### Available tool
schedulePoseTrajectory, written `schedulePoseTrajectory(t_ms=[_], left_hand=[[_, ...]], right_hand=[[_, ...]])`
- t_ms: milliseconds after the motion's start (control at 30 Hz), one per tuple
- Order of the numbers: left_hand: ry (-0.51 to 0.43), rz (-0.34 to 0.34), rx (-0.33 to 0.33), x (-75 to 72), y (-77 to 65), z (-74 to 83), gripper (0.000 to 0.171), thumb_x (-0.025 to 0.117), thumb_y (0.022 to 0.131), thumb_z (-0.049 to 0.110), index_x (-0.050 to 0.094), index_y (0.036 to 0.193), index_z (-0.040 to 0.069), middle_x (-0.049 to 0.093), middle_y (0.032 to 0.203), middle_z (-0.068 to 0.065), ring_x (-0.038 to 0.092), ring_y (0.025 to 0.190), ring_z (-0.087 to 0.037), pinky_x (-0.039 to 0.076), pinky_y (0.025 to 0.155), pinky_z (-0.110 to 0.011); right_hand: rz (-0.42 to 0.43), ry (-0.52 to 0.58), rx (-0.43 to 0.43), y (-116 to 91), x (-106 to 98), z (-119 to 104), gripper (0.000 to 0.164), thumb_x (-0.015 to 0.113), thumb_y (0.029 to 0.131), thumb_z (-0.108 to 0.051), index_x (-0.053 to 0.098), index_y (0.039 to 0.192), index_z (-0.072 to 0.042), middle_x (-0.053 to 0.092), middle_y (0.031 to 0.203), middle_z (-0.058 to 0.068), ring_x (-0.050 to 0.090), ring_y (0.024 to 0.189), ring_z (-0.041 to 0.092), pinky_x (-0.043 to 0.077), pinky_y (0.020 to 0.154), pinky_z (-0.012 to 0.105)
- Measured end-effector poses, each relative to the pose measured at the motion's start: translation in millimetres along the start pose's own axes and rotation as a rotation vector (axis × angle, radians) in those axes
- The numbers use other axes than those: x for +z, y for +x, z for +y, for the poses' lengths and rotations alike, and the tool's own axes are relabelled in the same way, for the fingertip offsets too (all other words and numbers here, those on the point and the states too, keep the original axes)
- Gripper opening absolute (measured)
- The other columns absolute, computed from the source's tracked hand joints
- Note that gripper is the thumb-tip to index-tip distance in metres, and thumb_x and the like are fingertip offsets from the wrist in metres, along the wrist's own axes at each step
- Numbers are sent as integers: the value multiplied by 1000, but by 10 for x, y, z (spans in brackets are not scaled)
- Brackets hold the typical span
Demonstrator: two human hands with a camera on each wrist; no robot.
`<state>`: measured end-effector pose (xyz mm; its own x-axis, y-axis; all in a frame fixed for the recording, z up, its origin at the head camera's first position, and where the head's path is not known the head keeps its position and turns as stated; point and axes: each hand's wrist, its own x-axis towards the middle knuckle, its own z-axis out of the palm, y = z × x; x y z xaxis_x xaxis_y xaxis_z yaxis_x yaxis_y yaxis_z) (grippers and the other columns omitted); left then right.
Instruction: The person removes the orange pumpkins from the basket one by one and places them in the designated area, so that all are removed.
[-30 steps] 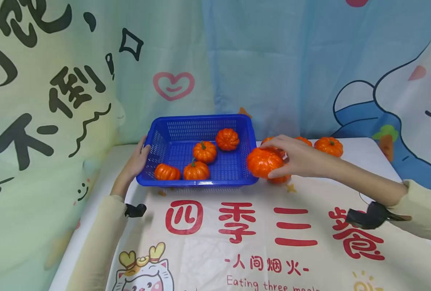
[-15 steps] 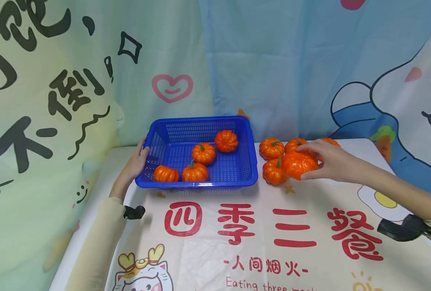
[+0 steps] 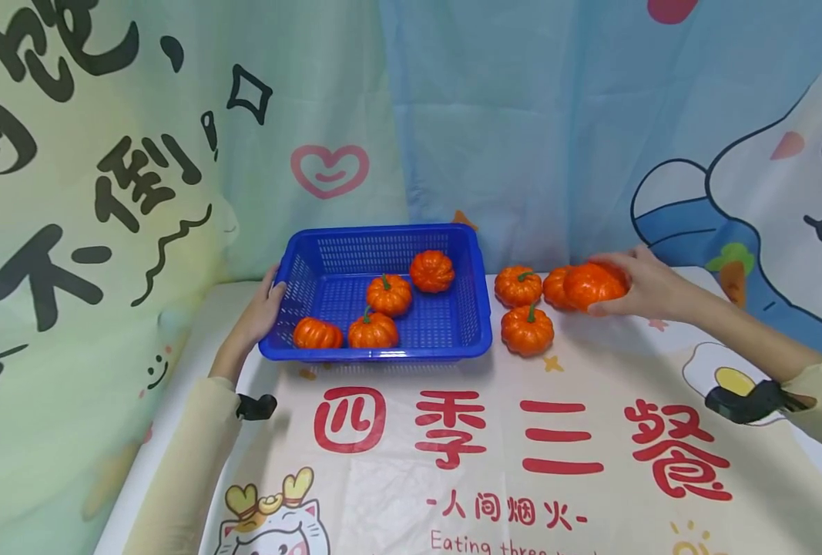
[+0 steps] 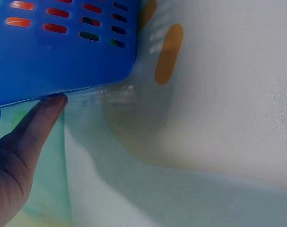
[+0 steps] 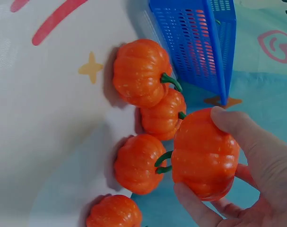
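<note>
Right hand [image 3: 642,284] pinches a pumpkin [image 3: 593,288] between thumb and fingers, to the right of the basket [image 3: 411,354], loose pumpkins [image 3: 527,333] between. Left hand [image 3: 261,310], thumb straight, touches the basket's left side, well apart from it.

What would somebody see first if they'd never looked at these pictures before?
Probably the shiny orange pumpkin in the person's right hand, toward the right of the head view. Next might be the blue basket near the middle, with four smaller pumpkins inside and the left hand at its left side. Behind the table, a big white cartoon animal on the cloth backdrop could catch their eye at the right edge.
</note>
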<state>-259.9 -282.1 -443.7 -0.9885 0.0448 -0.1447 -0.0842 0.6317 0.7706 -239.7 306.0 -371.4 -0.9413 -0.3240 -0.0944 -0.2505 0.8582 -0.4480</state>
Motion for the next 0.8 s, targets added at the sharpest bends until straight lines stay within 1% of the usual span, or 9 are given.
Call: schedulePoseTrajectory(t_ms=[133, 367, 533, 667, 800], left_hand=[[-6, -2, 3, -1, -7, 2, 60, 20, 105, 38, -3, 158, 21, 11, 162, -22, 18, 146, -45, 12, 119, -61], [-7, 0, 2, -5, -20, 1, 60, 21, 105, 38, -2, 158, 20, 12, 161, -23, 18, 146, -46, 13, 119, -61], [-6, -1, 0, -4, -24, 5, 60, 21, 105, 39, -2, 158, 22, 13, 161, -23, 19, 146, -46, 13, 119, -61], [-9, -2, -4, -1, -20, 7, 60, 21, 105, 40, -2, 158, 24, 13, 161, -23, 19, 146, -46, 13, 119, -61], [-11, -3, -9, -1, -23, 9, 60, 21, 105, 40, -2, 158, 23, 11, 162, -22, 18, 147, -45, 12, 119, -61]], right_hand=[[0, 7, 7, -31, 41, -28, 80, 82, 76, -31, 44, 140, -2, 39, 120, 29, 37, 110, 42, 57, 75, 50], [26, 15, -47, -55, 84, -27, 74, 83, 74, -27, 47, 135, -2, 43, 122, 28, 39, 111, 43, 57, 78, 53], [55, 55, -66, -50, 107, 8, 74, 82, 75, -20, 43, 133, 3, 46, 126, 27, 42, 114, 43, 55, 82, 58], [56, 89, -43, -51, 123, 11, 76, 81, 77, -18, 35, 132, 7, 46, 127, 29, 47, 112, 44, 53, 85, 59], [54, 61, 10, -48, 140, -9, 79, 79, 79, -27, 32, 132, 7, 47, 125, 30, 50, 109, 45, 54, 84, 58]])
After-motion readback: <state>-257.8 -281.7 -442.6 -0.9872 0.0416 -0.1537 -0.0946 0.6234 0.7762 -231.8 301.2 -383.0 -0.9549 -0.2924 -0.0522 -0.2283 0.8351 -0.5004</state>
